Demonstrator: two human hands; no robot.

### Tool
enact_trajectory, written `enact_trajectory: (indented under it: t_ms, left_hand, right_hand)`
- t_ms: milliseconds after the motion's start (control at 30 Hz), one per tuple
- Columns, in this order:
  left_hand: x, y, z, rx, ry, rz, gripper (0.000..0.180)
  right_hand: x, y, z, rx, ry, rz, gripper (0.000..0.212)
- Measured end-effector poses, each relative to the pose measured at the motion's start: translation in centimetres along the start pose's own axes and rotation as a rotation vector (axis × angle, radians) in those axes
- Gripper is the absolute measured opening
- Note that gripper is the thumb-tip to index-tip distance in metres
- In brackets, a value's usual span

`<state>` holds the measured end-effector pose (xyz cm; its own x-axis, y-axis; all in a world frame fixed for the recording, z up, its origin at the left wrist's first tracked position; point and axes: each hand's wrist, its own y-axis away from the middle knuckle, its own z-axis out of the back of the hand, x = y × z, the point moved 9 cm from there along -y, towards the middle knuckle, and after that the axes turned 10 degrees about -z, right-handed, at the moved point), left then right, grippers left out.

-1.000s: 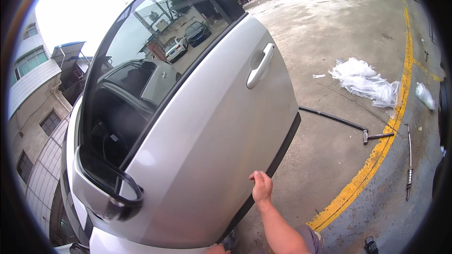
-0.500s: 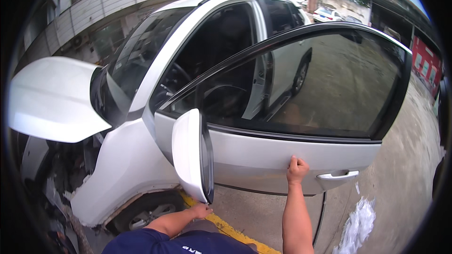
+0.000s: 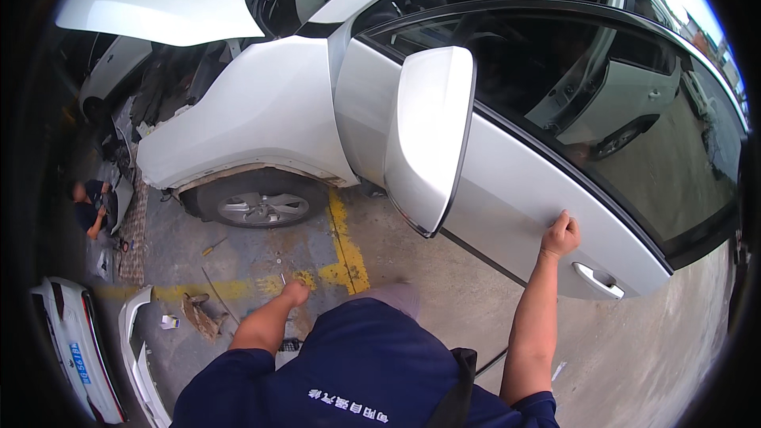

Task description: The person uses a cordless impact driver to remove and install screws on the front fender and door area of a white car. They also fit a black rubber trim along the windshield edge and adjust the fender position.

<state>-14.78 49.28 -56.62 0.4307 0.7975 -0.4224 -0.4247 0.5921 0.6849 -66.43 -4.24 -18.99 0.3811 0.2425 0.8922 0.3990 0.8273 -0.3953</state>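
Note:
My right hand (image 3: 563, 235) is closed, held up against the outer panel of the silver-white car's front door (image 3: 507, 198), just above and left of the door handle (image 3: 598, 280). Whatever its curled fingers hold, if anything, is hidden. The door stands swung out from the car body. Its white side mirror (image 3: 428, 135) juts out between my two arms. Lower and to the left, my left hand (image 3: 296, 292) is closed in front of me over the floor. A thin pale sliver shows beside its fingers, too small to name.
The front wheel (image 3: 263, 200) sits under a fender (image 3: 254, 111) with a ragged front edge; the hood (image 3: 166, 0) is raised. On the floor lie a screwdriver (image 3: 212, 248), a brown crumpled piece (image 3: 202, 315) and a white bumper part (image 3: 139, 349). A person (image 3: 91, 206) crouches far left.
My view has tipped down and turned left, bringing in the floor, wheel and person. My right hand stays by the door panel; my left hand now shows away from the mirror's lower end.

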Motion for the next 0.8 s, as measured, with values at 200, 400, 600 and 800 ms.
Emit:
enact_trajectory:
  t_ms: [200,400,600,800]
  left_hand:
    - [0.4,1.2,-13.6,0.518,-0.481,-0.134,0.044]
    - [-18.4,0.5,-10.5,0.0,0.206,-0.087,0.039]
    - [-28.7,4.9,-3.2,-0.532,0.564,-0.197,0.032]
    - [-16.9,13.5,-18.9,-0.957,0.94,0.469,0.03]
  right_hand:
    - [1.8,-7.4,-6.3,0.408,0.237,-0.114,0.045]
    - [-0.5,-15.5,-14.9,0.555,0.233,-0.132,0.045]
    - [-0.2,-21.7,-26.3,0.712,0.259,-0.03,0.048]
    - [-3.0,-27.9,-39.1,1.001,0.403,0.073,0.038]
